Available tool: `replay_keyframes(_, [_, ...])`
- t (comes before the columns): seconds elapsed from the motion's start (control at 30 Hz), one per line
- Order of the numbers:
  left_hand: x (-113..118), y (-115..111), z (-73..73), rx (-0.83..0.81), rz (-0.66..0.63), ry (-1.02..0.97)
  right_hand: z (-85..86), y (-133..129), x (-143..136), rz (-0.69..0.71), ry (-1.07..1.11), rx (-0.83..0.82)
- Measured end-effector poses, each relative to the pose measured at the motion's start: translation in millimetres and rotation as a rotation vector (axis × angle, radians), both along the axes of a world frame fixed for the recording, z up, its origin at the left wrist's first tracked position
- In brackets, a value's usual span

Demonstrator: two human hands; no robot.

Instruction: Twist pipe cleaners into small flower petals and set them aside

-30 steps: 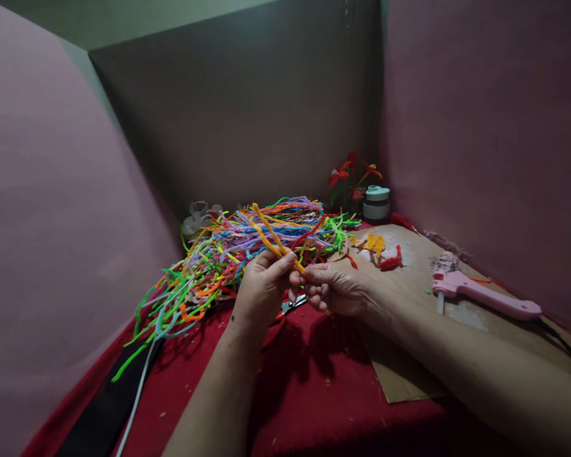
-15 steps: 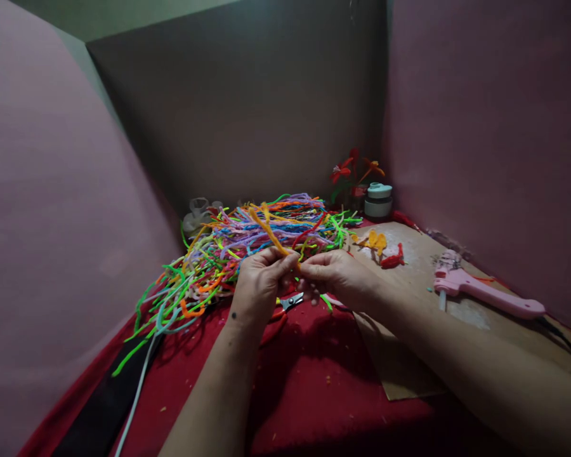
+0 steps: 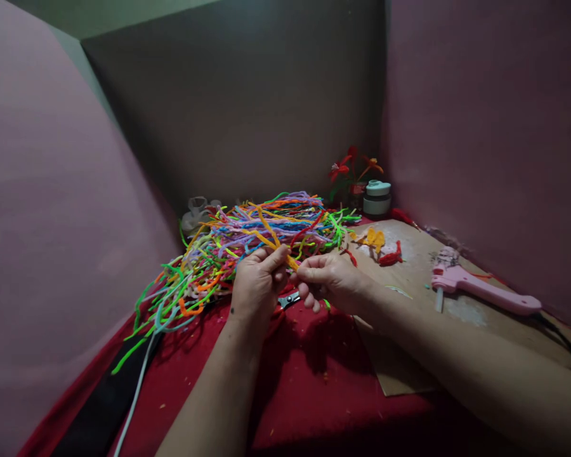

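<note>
Between my two hands is an orange-yellow pipe cleaner (image 3: 292,261), folded so that two loose ends fan out up and to the left. My left hand (image 3: 257,279) pinches it between thumb and forefinger. At its lower right end, the fingertips of my right hand (image 3: 335,279) close on it. Partly hidden under my hands, a pair of scissors (image 3: 290,299) lies on the red cloth (image 3: 314,393). Just behind my hands spreads a big heap of coloured pipe cleaners (image 3: 276,222).
On a cardboard sheet (image 3: 409,384) at right lie a pink glue gun (image 3: 490,292), a yellow pipe-cleaner piece (image 3: 375,238) and a red one (image 3: 391,255). Behind stand red flowers (image 3: 352,165) and a pale green-lidded jar (image 3: 377,198). A white cable (image 3: 140,387) runs at left.
The pipe cleaner's two upper ends, close together before, now spread apart. My hands have shifted slightly, and more of the pipe cleaner shows between them.
</note>
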State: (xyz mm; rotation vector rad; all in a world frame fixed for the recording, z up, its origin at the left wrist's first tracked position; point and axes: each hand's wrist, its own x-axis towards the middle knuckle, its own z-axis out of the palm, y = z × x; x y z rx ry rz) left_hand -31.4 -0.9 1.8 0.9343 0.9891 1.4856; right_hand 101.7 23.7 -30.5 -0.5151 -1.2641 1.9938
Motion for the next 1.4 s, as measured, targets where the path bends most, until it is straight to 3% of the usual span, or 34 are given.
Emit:
replay_keyframes(0.13, [-5,0,-1.3,0.004,-0.034,0.012,-0.4,0,1,0.030,0.065,-0.014])
replay_keyframes(0.63, [-1,-2,-9.4,0.012,-0.157,0.170,-4.0,-1,-4,-0.194,0.006,0.084])
replay_keyframes(0.93, [7,-9,-4.8,0.137,0.195,0.547,0.6,-1,-2,-0.240,-0.005,0.090])
replay_keyframes(1.07, [3,-9,-3.7,0.126,0.179,0.532,0.4,3,0,-0.191,0.011,0.103])
replay_keyframes(1.23, [-1,-7,-6.8,0.086,-0.050,0.381,2.3,0,0,-0.193,-0.009,0.106])
replay_keyframes(1.4, [4,-11,-6.5,0.084,0.095,0.389,4.0,-1,0,-0.211,0.007,0.043])
